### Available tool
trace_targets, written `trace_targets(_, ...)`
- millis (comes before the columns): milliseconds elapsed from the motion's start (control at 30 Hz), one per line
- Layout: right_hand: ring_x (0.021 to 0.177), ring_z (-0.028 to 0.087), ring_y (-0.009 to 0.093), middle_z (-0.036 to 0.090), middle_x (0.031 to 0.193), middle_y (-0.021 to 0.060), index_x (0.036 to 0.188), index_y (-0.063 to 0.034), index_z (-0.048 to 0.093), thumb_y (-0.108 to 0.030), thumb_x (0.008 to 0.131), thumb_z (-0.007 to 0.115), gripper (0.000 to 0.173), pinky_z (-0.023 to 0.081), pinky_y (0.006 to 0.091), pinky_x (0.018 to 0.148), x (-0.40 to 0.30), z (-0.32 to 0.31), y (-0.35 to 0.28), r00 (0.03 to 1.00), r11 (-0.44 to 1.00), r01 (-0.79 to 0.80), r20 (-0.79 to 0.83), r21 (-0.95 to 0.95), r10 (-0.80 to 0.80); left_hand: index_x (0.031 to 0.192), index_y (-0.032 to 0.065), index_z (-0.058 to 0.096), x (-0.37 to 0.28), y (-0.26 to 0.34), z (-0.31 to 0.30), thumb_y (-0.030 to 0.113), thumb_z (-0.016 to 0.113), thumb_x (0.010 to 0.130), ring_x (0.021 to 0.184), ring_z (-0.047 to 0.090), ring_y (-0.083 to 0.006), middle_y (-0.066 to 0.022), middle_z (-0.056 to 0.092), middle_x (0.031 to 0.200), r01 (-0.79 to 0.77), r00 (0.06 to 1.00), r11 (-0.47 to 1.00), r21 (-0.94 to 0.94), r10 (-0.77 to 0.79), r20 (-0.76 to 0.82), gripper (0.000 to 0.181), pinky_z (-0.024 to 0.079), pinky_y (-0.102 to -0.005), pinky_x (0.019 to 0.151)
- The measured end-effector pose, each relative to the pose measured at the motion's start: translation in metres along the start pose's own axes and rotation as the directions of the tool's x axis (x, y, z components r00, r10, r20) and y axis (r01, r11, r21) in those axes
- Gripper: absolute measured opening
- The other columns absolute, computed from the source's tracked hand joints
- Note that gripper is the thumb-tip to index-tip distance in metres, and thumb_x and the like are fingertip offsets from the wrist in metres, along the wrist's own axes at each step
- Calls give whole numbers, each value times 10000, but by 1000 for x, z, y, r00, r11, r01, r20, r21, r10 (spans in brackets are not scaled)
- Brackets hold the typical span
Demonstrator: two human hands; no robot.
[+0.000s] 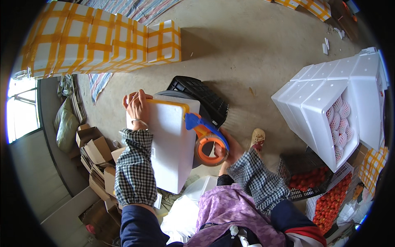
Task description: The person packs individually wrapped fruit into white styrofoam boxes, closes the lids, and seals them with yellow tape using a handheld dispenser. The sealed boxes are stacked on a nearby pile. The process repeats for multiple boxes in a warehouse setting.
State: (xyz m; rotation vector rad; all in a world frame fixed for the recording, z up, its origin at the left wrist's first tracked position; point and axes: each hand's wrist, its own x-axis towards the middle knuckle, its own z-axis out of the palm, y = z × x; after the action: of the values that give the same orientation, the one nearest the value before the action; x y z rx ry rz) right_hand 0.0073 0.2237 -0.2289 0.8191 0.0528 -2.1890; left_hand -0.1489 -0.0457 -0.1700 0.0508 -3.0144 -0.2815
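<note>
Before me stands a white foam box, with a strip of yellow packing tape along its far edge. My left hand holds the box by its far left corner, fingers bent over the edge. In my right hand is a blue and orange tape dispenser carrying a tape roll. Its blue head touches the box's right edge at the end of the tape strip. Some of my right fingers are hidden behind the dispenser. Behind the box, a black plastic crate lies tilted against a dark round thing, mostly covered.
Taped foam boxes form a row at far left. White foam boxes are stacked at right, one showing net-wrapped fruit. Below them are crates of red fruit. Cardboard boxes lie at left; white plastic is near my apron.
</note>
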Motion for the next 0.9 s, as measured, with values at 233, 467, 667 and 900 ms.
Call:
trace_targets(233,388,522,130,560,507,52,691,-91,569,-443,918,413,447,460,236,399,53,47,-54,999,948,-33,24,-317,43,1106,56,557,-30,-44,-19,234,437,878,1141,452,-276,-95,543,1172,-237,960,904,357,273,-53,313,277,-431,988)
trace_targets(467,475,562,112,591,605,48,789,-77,575,-446,873,511,384,491,217,469,115,129,-75,997,745,8,65,-667,48,1369,-35,204,-185,52,-34,432,377,862,1349,108,-369,-226,145,1444,-214,929,977,7,202,309,711,68,-481,1079)
trace_targets(667,468,537,100,569,603,54,900,-35,566,-502,870,481,475,424,220,417,86,107,-91,961,695,-39,164,-718,223,1377,-17,212,-158,77,-25,437,335,881,1365,101,-305,-175,176,1454,1,974,996,84,-20,225,684,19,-456,1080)
trace_targets(900,412,541,141,565,535,88,864,16,574,-459,864,509,479,433,229,372,-88,-27,-62,969,828,-229,-201,-511,143,1396,25,188,-139,85,-11,404,333,892,1368,89,-294,-148,159,1465,214,970,964,157,-229,85,647,15,-452,1078)
